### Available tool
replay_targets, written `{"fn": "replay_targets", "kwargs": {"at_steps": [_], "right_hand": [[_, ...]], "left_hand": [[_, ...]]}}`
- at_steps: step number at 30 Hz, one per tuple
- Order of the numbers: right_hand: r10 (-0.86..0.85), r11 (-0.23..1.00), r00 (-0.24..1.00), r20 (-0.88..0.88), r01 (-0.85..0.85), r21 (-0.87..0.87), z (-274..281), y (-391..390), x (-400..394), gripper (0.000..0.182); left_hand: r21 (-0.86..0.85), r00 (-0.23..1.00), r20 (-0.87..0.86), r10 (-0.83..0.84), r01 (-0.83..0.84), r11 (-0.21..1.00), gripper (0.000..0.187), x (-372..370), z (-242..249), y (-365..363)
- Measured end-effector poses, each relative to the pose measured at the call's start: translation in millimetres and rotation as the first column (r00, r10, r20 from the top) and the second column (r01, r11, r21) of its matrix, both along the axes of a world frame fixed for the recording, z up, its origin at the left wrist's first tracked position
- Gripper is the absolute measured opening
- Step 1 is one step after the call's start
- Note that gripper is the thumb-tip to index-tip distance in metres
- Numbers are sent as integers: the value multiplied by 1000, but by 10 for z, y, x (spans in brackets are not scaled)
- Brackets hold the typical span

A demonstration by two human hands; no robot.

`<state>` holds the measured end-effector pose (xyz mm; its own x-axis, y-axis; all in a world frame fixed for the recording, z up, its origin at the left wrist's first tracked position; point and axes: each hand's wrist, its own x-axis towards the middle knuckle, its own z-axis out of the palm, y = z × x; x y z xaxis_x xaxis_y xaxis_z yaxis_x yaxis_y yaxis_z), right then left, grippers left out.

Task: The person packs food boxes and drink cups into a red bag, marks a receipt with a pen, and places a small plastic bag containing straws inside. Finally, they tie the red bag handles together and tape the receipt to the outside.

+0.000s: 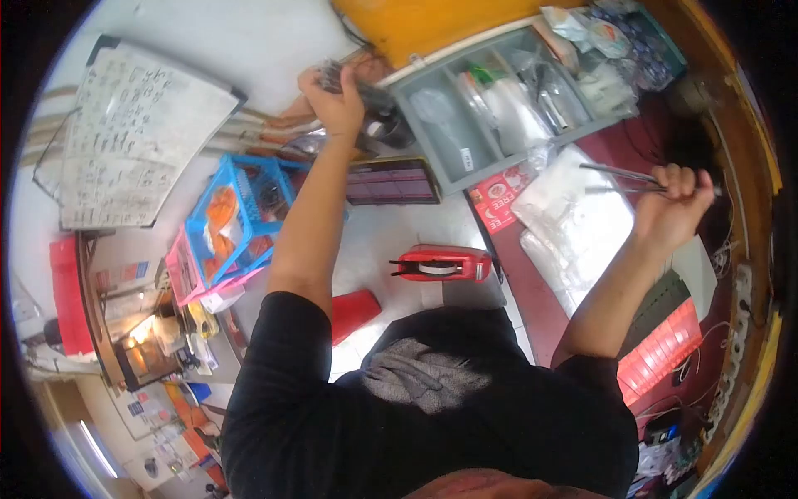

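My left hand (337,104) reaches up beside the wall, its fingers curled round a small dark bundle (331,76) whose kind I cannot make out. Dark bottle-like items stand just beside it. At the right, my right hand (677,200) is closed on a pair of thin dark metal rods (619,175), like tongs or chopsticks, pointing left above white plastic packets (573,220). Between the hands lies a grey divided tray (432,162) with clear plastic bags and utensils in its compartments.
A red tape dispenser (445,264) sits at the front middle, below a tablet (391,181). To the left are a blue basket (224,179) and a written whiteboard (137,137). Pink-red ribbed containers (661,349) and a power strip (740,324) line the right side.
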<state>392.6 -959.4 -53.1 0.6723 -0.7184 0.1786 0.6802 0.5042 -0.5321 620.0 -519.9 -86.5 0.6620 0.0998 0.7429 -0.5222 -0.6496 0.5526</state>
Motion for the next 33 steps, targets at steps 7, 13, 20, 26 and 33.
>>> {"fn": "replay_targets", "kwargs": {"at_steps": [7, 13, 20, 26, 33], "right_hand": [[-348, 528, 613, -709, -497, -689, -441, 288, 622, 31], [-596, -23, 677, -431, -551, -834, -787, 886, 1281, 43], [-491, 398, 754, -437, -252, -882, -621, 627, 1346, 19], [-818, 38, 548, -172, -247, -968, -197, 559, 1244, 17], [-694, -293, 600, -397, -740, -606, -806, 854, 1429, 21]], "left_hand": [[213, 957, -254, -141, 198, 957, 33, 3, 42, 278], [296, 945, -284, -162, 247, 923, 28, -85, 180, 368], [176, 738, -659, -149, 344, 923, 40, -147, -2, 514], [506, 974, -228, -15, 131, 853, 60, -233, -4, 466], [90, 985, 101, -142, 133, 987, 72, -1096, 275, 191]]}}
